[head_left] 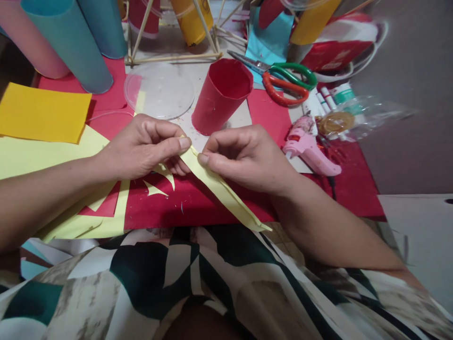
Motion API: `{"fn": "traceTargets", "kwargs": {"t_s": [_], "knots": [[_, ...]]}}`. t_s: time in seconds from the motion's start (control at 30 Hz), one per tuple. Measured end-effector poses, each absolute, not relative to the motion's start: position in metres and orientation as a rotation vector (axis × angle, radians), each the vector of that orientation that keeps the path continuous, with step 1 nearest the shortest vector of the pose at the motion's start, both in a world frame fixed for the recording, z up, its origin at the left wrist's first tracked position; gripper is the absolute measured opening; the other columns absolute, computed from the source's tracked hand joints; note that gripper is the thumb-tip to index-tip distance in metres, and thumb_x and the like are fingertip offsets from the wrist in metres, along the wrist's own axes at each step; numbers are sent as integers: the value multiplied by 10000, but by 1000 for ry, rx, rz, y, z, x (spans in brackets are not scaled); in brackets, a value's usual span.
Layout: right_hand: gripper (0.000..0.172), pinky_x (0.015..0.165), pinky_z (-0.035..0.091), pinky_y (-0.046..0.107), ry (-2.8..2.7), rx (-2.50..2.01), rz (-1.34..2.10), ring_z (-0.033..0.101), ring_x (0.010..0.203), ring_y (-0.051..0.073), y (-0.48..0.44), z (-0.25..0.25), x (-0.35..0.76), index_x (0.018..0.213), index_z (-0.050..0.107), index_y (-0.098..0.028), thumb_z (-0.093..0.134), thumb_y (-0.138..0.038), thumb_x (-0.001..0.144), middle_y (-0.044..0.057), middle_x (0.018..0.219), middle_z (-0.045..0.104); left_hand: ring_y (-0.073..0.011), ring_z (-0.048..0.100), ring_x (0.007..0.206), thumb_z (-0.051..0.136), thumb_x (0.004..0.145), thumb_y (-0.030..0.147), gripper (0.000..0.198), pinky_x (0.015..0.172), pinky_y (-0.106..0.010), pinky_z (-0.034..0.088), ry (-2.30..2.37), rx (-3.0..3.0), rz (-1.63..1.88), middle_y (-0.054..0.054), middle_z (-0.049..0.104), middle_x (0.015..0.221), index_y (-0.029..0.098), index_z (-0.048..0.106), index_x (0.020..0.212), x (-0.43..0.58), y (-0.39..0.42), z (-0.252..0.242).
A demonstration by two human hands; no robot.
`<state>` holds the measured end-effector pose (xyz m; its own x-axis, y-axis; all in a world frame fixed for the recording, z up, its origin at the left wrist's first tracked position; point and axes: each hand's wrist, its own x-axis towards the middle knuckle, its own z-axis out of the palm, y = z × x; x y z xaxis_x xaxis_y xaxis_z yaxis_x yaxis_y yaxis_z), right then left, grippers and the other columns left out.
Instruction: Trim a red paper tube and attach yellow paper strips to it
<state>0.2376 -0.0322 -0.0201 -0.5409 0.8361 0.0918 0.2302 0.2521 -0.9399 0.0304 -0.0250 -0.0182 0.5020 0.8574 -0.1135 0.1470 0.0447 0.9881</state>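
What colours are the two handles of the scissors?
One green, one orange-red; the head view shows both.

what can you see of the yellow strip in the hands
The strip is long, narrow and pale yellow, and looks like paper. One long edge seems folded over. It slants down toward the person's right. The left hand pinches its upper end, partly hiding it; the right hand pinches the folded edge a little lower. The lower end is free.

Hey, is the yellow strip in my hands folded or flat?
Folded, along one long edge at least: the yellow strip has a narrow turned-over border running down from your right hand.
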Motion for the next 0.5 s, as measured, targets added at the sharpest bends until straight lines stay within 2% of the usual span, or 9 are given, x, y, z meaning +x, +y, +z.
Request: {"fn": "traceTargets", "kwargs": {"t_s": [0.17,0.33,0.5], "knots": [[217,489,282,227,-1892,-1009,1383,360,555,75,-33,-22,236,680,567,-173,616,-270,868,-35,599,425,-102,704,577,625,897,296,232,578,-149,579,899,1544,665,41,699,613,157,672,718,30,-27,-17],[231,493,267,220,-1909,-922,1387,332,553,65,-33,-23,234,649,523,-172,585,-192,870,-49,590,388,-99,683,553,617,905,290,253,507,-116,533,871,1612,585,9,704,611,155,645,692,30,-27,-17],[244,498,262,220,-1927,-845,1381,330,560,60,-32,-28,233,636,514,-163,612,-182,859,-54,597,377,-121,705,601,633,910,339,251,538,-142,554,816,1574,533,10,682,622,170,644,725,28,-24,-21]]}}
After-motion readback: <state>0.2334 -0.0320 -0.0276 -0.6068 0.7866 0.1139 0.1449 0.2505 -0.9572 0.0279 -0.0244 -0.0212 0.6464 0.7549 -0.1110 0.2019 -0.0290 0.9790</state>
